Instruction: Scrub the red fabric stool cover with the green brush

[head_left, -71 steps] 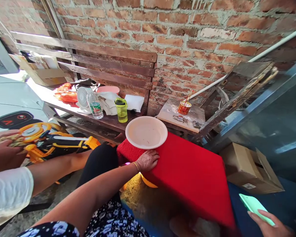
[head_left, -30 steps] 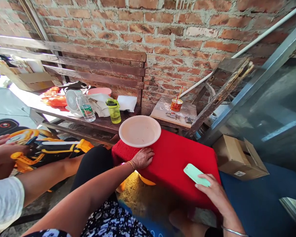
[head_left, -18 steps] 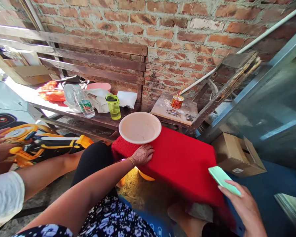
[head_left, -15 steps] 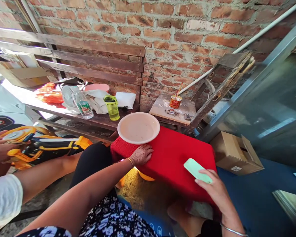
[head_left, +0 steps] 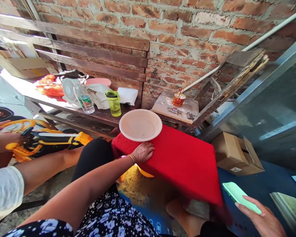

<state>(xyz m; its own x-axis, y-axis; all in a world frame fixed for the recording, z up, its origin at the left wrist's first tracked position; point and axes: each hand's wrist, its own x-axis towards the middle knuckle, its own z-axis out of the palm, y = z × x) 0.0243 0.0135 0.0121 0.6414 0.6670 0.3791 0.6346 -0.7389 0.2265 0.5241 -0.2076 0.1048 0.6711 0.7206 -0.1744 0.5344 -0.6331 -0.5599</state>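
My left hand (head_left: 143, 152) lies flat on the red cloth (head_left: 185, 161), its fingers stretched out. Just beyond its fingers stands a pale pink basin (head_left: 140, 124), which seems to hold a little water. Out past the right end of the cloth, my right hand (head_left: 262, 215) grips a mint-green oblong object (head_left: 240, 196) between thumb and fingers. This object is flat on top with rounded corners, and a darker, rough-looking lower edge shows; its exact kind is unclear.
On the wooden bench (head_left: 101, 118) stand a green drinking bottle (head_left: 114, 105), a water bottle (head_left: 86, 102) and a fan (head_left: 68, 89). A cardboard box (head_left: 233, 153) is at right. Another person's hand (head_left: 8, 141) is by a yellow-and-black toy (head_left: 56, 138).
My right hand has moved right and down, carrying the mint-green object off the red cloth's area. My left hand stays on the cloth. The view has shifted slightly.
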